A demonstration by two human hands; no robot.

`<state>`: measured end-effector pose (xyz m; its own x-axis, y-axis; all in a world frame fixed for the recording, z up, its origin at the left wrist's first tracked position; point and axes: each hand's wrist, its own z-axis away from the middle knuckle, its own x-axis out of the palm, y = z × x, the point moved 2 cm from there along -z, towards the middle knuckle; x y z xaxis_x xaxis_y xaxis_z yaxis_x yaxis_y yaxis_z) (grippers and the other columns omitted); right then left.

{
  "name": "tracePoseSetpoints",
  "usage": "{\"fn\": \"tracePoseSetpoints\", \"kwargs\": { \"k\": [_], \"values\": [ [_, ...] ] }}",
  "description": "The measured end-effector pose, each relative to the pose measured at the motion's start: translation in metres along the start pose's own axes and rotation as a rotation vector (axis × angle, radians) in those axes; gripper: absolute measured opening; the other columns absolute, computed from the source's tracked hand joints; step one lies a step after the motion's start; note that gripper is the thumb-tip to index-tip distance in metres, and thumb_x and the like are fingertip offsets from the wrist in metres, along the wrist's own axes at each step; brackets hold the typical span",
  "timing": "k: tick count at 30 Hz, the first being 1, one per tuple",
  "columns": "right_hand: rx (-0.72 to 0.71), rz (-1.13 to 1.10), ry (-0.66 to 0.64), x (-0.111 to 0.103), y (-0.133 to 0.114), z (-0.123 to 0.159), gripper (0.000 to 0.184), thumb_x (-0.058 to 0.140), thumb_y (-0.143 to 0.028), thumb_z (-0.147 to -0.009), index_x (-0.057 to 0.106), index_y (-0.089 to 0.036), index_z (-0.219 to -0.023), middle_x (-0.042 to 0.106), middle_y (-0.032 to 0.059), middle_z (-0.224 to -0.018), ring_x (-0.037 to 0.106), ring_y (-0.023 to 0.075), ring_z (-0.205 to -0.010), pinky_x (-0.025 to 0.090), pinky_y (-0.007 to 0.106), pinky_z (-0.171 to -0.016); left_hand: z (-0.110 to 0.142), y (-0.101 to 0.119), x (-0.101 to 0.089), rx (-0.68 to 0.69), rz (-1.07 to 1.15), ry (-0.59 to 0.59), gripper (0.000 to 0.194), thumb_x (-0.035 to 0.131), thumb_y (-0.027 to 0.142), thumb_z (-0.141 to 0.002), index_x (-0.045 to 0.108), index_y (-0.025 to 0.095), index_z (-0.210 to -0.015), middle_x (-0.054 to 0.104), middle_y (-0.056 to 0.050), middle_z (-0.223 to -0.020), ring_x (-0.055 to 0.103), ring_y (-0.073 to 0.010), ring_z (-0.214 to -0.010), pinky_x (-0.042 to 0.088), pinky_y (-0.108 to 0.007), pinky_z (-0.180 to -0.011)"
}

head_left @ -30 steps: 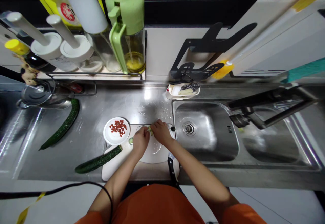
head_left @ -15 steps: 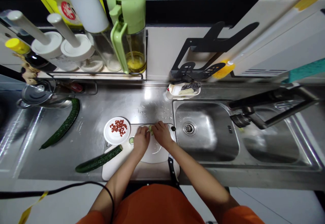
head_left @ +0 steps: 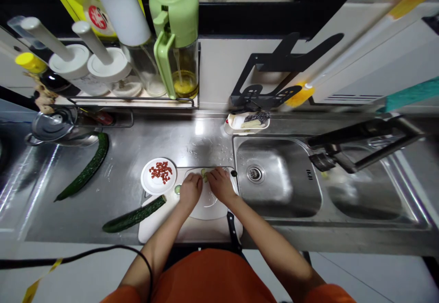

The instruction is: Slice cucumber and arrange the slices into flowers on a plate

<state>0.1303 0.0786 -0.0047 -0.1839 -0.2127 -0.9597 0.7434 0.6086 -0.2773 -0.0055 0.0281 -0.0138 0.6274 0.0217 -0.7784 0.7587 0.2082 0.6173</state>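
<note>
My left hand [head_left: 191, 191] is closed, fingers curled together over a plate [head_left: 202, 212]; whatever is in them is hidden. Close beside it, my right hand [head_left: 220, 185] has its fingers bent around pale green cucumber slices [head_left: 204, 175] at the plate's far part. The plate rests on a white cutting board [head_left: 151, 229]. One more cucumber end piece [head_left: 177, 189] lies just left of my left hand. A cut cucumber [head_left: 135, 215] reaches from the counter onto the board. Along the board's right edge lies a knife [head_left: 233, 230] with a black handle.
A white plate of diced red pieces [head_left: 160, 172] touches the board's far left corner. Further left lies a whole cucumber [head_left: 85, 170]. The steel sink [head_left: 281, 175] and its faucet [head_left: 360, 145] are on the right. Behind stands a rack with jars and a green oil bottle [head_left: 176, 33].
The left fingers have drawn slightly together and back from the slices. My right hand stays almost in place; the whole view has shifted a little.
</note>
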Motion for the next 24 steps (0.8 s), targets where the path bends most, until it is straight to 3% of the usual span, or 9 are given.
{"fn": "tracePoseSetpoints", "kwargs": {
  "k": [7, 13, 18, 24],
  "values": [
    [0.073, -0.058, 0.073, 0.001, 0.001, 0.028, 0.021, 0.047, -0.017, -0.090, 0.067, -0.019, -0.098, 0.063, 0.0076, -0.091, 0.044, 0.0232, -0.104, 0.031, 0.035, -0.081, 0.019, -0.016, -0.040, 0.022, -0.045, 0.090, 0.026, 0.043, 0.025, -0.090, 0.068, 0.020, -0.093, 0.063, -0.008, -0.091, 0.058, -0.0177, -0.087, 0.044, -0.028, -0.082],
    [0.087, -0.126, 0.105, 0.000, -0.012, 0.053, 0.018, 0.050, -0.017, -0.088, 0.067, -0.019, -0.093, 0.063, 0.0069, -0.087, 0.045, 0.0235, -0.100, 0.033, 0.034, -0.080, 0.048, -0.041, -0.069, -0.049, -0.263, 0.247, 0.023, 0.052, 0.028, -0.085, 0.072, 0.021, -0.093, 0.060, -0.011, -0.099, 0.049, -0.0243, -0.096, 0.040, -0.037, -0.089],
    [0.087, -0.154, 0.102, 0.003, -0.024, 0.068, 0.017, 0.050, -0.016, -0.088, 0.067, -0.019, -0.092, 0.063, 0.0060, -0.086, 0.045, 0.0234, -0.100, 0.034, 0.033, -0.079, 0.067, -0.048, -0.069, -0.160, -0.402, 0.254, 0.020, 0.059, 0.032, -0.080, 0.074, 0.025, -0.093, 0.052, -0.011, -0.120, 0.039, -0.0323, -0.110, 0.036, -0.046, -0.090],
    [0.068, -0.163, 0.088, 0.003, -0.036, 0.076, 0.016, 0.050, -0.014, -0.088, 0.066, -0.019, -0.086, 0.062, 0.0051, -0.084, 0.045, 0.0229, -0.099, 0.034, 0.032, -0.080, 0.070, -0.043, -0.060, -0.171, -0.427, 0.256, 0.023, 0.059, 0.028, -0.080, 0.072, 0.026, -0.099, 0.044, -0.011, -0.132, 0.031, -0.0347, -0.120, 0.030, -0.052, -0.095]
  ]
}}
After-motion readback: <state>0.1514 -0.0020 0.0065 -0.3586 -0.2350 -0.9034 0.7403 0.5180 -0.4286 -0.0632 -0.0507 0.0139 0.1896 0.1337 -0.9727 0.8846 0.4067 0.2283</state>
